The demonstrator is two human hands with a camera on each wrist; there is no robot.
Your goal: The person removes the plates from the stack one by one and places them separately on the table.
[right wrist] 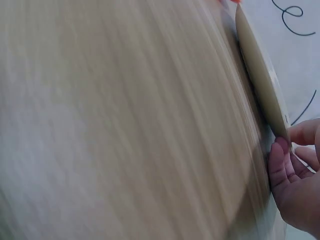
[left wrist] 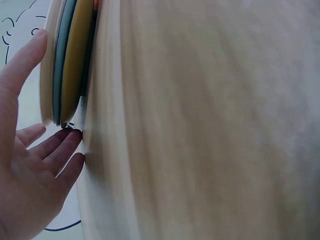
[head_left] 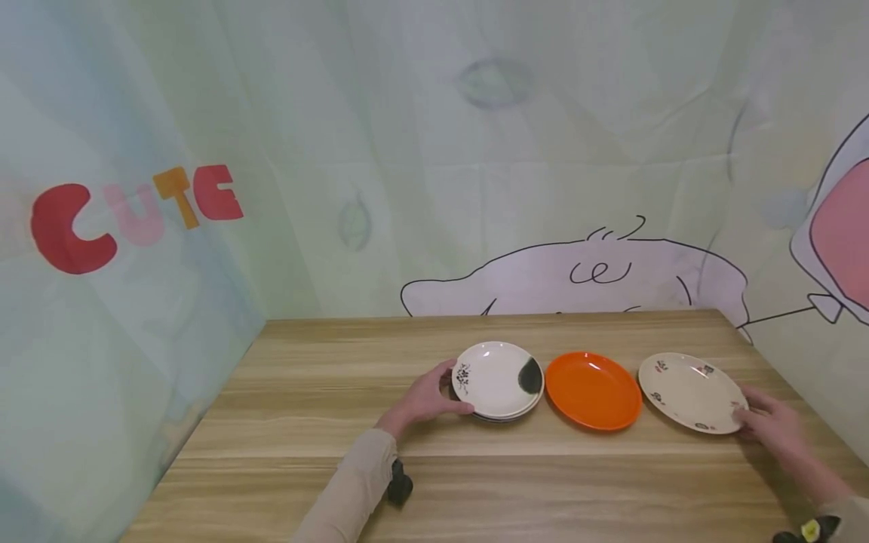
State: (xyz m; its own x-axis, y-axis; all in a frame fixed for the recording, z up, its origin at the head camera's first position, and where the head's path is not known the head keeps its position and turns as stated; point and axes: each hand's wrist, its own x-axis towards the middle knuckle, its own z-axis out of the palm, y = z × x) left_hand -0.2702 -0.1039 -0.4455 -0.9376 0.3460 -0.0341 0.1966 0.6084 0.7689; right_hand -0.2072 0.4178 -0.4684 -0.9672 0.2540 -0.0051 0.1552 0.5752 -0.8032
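Observation:
A stack of round plates [head_left: 492,381] stands on the table, topped by a white plate with a dark green patch and a small dark floral print. In the left wrist view its edges show teal and mustard layers [left wrist: 75,60]. My left hand [head_left: 429,394] is at the stack's left side, thumb by the front rim and fingers spread low near the tabletop. To the right of the stack lies an orange plate [head_left: 593,391]. Farther right, my right hand [head_left: 777,426] pinches the rim of a cream oval plate [head_left: 692,396] with small printed motifs, thumb above and fingers below.
The wood-grain table [head_left: 305,452] stretches in front of and left of the plates. Behind it hangs a pale curtain [head_left: 380,151] with cartoon drawings and coloured letters [head_left: 75,230]. The table's right edge runs close to my right hand.

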